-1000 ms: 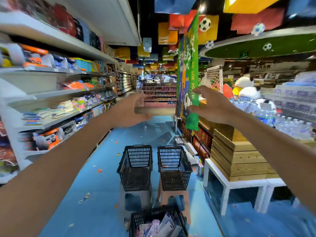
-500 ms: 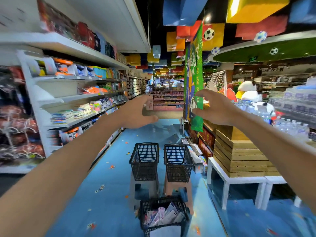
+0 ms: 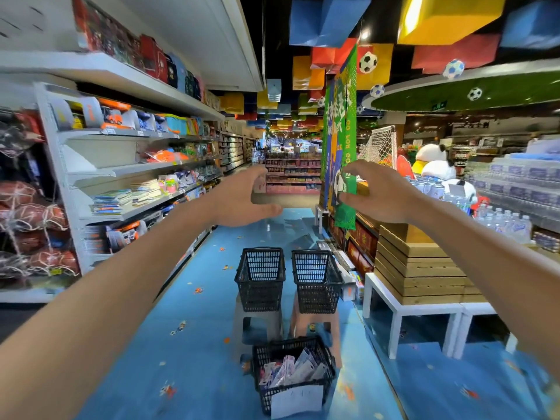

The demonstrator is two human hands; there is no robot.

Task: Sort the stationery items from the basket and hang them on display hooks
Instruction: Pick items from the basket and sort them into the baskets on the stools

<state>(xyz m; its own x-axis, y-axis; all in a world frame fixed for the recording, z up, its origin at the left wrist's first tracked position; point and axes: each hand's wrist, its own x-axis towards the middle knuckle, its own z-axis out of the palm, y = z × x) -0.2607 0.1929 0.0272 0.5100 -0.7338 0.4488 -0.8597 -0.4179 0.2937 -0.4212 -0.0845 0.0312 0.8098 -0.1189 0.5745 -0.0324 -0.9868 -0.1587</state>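
Observation:
A black basket (image 3: 292, 353) stands on the blue floor at the bottom centre, filled with several packaged stationery items (image 3: 291, 371) and bearing a white label on its front. Two black baskets, left (image 3: 261, 278) and right (image 3: 316, 280), stand beyond it on low stools; I cannot see what is inside them. Both my arms stretch forward at chest height. My left hand (image 3: 242, 198) and my right hand (image 3: 375, 192) face each other with loosely curved fingers and hold nothing. No display hooks are clearly visible.
White shelves (image 3: 145, 168) with toys and books line the left side of the aisle, with netted balls (image 3: 33, 225) at the far left. A wooden crate stack (image 3: 421, 268) on white tables stands at the right, behind a green hanging banner (image 3: 345, 153).
The view has swung slightly left and tilted down, bringing the full basket further into view. Both hands stay raised and empty, a little lower in the frame.

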